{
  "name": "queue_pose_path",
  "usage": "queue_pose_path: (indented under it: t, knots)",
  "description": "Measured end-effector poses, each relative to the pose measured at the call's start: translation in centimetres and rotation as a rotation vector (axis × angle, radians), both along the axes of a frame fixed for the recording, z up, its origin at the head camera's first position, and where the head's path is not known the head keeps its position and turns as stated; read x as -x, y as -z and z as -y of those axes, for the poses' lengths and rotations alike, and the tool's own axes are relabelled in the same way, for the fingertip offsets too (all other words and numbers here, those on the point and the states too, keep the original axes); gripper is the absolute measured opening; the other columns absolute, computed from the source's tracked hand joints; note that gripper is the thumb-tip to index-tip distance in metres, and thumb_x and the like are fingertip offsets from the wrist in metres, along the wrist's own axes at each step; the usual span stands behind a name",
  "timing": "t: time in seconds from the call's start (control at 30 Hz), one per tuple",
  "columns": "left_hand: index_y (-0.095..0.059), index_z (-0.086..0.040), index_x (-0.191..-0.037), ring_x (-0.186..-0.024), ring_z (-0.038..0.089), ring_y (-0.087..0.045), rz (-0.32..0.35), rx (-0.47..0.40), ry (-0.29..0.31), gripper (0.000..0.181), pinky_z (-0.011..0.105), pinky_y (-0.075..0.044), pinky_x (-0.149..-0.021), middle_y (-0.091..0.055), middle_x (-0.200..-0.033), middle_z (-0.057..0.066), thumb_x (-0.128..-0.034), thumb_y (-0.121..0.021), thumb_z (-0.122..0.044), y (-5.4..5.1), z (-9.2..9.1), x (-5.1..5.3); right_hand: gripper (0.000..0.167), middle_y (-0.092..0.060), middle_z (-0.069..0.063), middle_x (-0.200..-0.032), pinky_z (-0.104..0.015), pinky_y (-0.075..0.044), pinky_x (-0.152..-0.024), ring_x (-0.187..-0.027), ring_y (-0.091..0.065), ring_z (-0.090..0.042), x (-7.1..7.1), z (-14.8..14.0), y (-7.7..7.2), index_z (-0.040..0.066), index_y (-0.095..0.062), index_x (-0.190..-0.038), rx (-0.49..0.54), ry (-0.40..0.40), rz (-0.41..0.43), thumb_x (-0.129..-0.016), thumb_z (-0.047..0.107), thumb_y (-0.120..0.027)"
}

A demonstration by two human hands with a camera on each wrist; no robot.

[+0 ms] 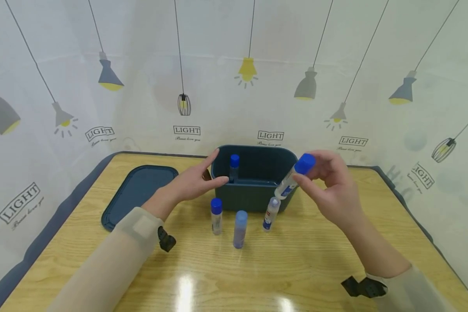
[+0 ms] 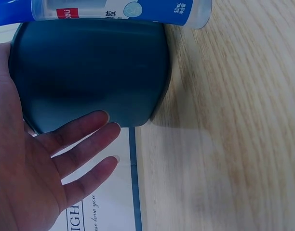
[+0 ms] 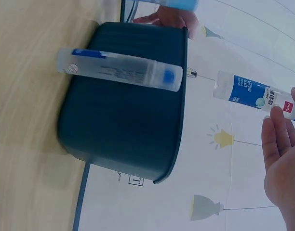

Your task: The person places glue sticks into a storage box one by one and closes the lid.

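Glue bottle is pinched, cap up, by the right hand above the bin's right side; bin's left end is touched by the left hand, fingers spread (presumably for steadiness).

deli LIQUID GLUE on held bottle, LIGHT on backdrop

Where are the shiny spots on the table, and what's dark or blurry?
Head view: two white glare patches on the table, near the picture's bottom edge; left wrist view: a soft shadow on the table beside the dark bin; right wrist view: tiny print on the standing bottle is too blurry to read.
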State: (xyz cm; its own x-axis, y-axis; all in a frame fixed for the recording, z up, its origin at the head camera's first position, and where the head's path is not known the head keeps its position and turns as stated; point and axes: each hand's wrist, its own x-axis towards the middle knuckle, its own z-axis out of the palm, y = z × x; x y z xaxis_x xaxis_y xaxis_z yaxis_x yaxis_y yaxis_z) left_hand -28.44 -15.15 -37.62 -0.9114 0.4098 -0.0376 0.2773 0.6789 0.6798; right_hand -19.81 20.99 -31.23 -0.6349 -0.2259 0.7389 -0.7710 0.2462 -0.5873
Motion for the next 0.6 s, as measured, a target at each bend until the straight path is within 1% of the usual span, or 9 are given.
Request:
queue_pose_path:
  t: [0.2,0.3,0.37,0.47,0.6]
  knots:
    - [0.002,-0.048,-0.176,-0.104,0.024,-0.068,-0.002,0.006,-0.007,0.104,0.042,-0.057,-0.087,-0.071,-0.126,0.009,-0.0979,-0.059,-0.082,0.0,0.1,0.0,0.051,-0.071,0.010,-0.107,-0.017,-0.059,-0.082,-0.083,-0.068,-0.010,2.4,0.6,-1.4,-0.014,-0.055,-0.136,0.018,0.048,-0.025,-0.090,-0.018,-0.077]
    - [0.002,-0.048,-0.176,-0.100,0.024,-0.068,-0.009,0.004,-0.004,0.104,0.042,-0.056,-0.083,-0.072,-0.121,0.008,-0.0985,-0.059,-0.081,0.0,0.1,0.1,0.049,-0.070,0.010,-0.108,-0.017,-0.059,-0.083,-0.083,-0.069,-0.009,3.6,0.9,-1.5,-0.011,-0.056,-0.137,-0.004,0.087,-0.005,-0.094,-0.012,-0.078]
    - [0.002,-0.047,-0.176,-0.097,0.024,-0.067,-0.012,0.004,-0.001,0.104,0.041,-0.055,-0.081,-0.073,-0.117,0.008,-0.0989,-0.059,-0.080,0.0,0.1,0.1,0.047,-0.069,0.007,-0.108,-0.017,-0.059,-0.081,-0.081,-0.069,-0.009,4.5,1.1,-1.4,-0.008,-0.057,-0.138,-0.028,0.117,0.031,-0.096,-0.006,-0.079]
    - [0.002,-0.048,-0.176,-0.094,0.024,-0.067,-0.017,0.009,-0.001,0.104,0.041,-0.054,-0.079,-0.073,-0.115,0.007,-0.0986,-0.059,-0.081,0.1,0.1,0.2,0.044,-0.069,0.000,-0.108,-0.015,-0.057,-0.078,-0.080,-0.068,-0.008,5.5,1.2,-1.0,-0.003,-0.058,-0.139,-0.090,0.163,0.116,-0.101,0.004,-0.079]
    - [0.002,-0.048,-0.175,-0.094,0.023,-0.068,-0.023,0.015,0.000,0.104,0.040,-0.055,-0.078,-0.074,-0.115,0.006,-0.0981,-0.059,-0.082,0.2,0.0,0.2,0.043,-0.072,-0.009,-0.113,-0.013,-0.056,-0.079,-0.086,-0.070,-0.012,6.7,1.2,-0.2,0.005,-0.057,-0.140,-0.199,0.212,0.233,-0.105,0.019,-0.077]
